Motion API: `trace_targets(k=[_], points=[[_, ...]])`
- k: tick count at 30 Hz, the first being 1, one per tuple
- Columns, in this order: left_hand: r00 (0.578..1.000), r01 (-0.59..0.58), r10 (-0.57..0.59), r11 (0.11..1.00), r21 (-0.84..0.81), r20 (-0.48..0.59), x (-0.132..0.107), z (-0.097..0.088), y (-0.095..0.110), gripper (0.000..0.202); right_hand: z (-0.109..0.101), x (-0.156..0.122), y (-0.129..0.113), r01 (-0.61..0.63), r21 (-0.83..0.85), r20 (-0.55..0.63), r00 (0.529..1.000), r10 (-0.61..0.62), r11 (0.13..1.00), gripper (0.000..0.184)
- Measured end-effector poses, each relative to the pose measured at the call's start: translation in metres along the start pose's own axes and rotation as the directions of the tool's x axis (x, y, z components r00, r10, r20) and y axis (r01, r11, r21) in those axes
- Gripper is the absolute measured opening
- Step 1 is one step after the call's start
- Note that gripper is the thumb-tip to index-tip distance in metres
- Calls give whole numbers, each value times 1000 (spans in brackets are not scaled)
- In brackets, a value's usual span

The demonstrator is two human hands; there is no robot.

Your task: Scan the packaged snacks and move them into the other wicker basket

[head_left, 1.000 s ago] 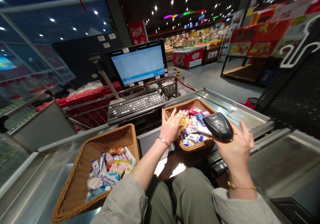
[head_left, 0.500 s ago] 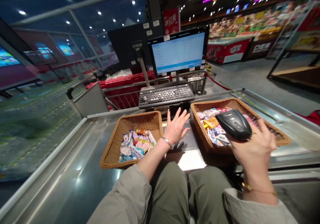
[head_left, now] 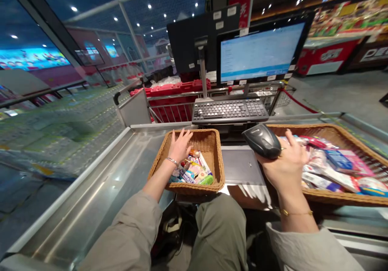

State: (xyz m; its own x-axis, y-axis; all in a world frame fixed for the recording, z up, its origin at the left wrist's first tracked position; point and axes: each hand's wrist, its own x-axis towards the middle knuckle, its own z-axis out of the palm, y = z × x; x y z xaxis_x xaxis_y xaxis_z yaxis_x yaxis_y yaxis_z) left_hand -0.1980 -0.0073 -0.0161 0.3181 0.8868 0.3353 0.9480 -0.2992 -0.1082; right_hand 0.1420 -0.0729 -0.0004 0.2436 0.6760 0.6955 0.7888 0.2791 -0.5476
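My left hand (head_left: 180,146) hovers over the left side of a brown wicker basket (head_left: 209,141), its fingers spread and nothing visible in them. Small wrapped snacks (head_left: 196,169) lie in that basket, partly hidden by the hand. With my right hand (head_left: 284,164) I grip a black barcode scanner (head_left: 263,141), held above the counter beside a second, wider wicker basket (head_left: 336,199). Colourful snack packets (head_left: 338,162) fill much of this one. Between the baskets is a flat grey panel (head_left: 242,166).
Behind the baskets sit a keyboard (head_left: 230,110) and a lit monitor (head_left: 260,53), with a second dark screen (head_left: 201,36) facing away. The metal counter (head_left: 112,178) has a raised edge on the left. A shopping cart (head_left: 169,111) stands behind it.
My left hand has moved left from the grey panel to over the left basket. The right hand, still holding the scanner, has shifted left from over the right basket. The view has turned left.
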Motion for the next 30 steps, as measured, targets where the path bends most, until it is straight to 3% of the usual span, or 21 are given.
trace_targets(k=[5, 11, 17, 20, 24, 27, 30], points=[[986, -100, 93, 994, 46, 137, 4, 12, -13, 63, 25, -11, -1, 23, 30, 77, 997, -25, 999, 36], [922, -271, 259, 963, 3, 289, 27, 52, 12, 49, 38, -24, 15, 13, 14, 82, 997, -14, 1000, 35], [887, -224, 220, 974, -39, 406, 43, 109, 40, 35, 42, -28, 24, 10, 20, 85, 996, -12, 1000, 32], [859, -202, 191, 979, -28, 476, 44, 128, 45, 24, 41, -28, 24, 0, 27, 97, 995, -3, 1000, 30], [806, -187, 158, 982, -7, 571, 40, 138, 42, 16, 40, -28, 25, -9, 38, 108, 994, 5, 999, 30], [763, -182, 141, 983, 1, 631, 39, 135, 41, 30, 40, -28, 25, -13, 47, 105, 994, 8, 999, 31], [752, -166, 130, 986, -5, 646, 43, 124, 43, 40, 40, -29, 25, -17, 48, 98, 995, 13, 999, 33]])
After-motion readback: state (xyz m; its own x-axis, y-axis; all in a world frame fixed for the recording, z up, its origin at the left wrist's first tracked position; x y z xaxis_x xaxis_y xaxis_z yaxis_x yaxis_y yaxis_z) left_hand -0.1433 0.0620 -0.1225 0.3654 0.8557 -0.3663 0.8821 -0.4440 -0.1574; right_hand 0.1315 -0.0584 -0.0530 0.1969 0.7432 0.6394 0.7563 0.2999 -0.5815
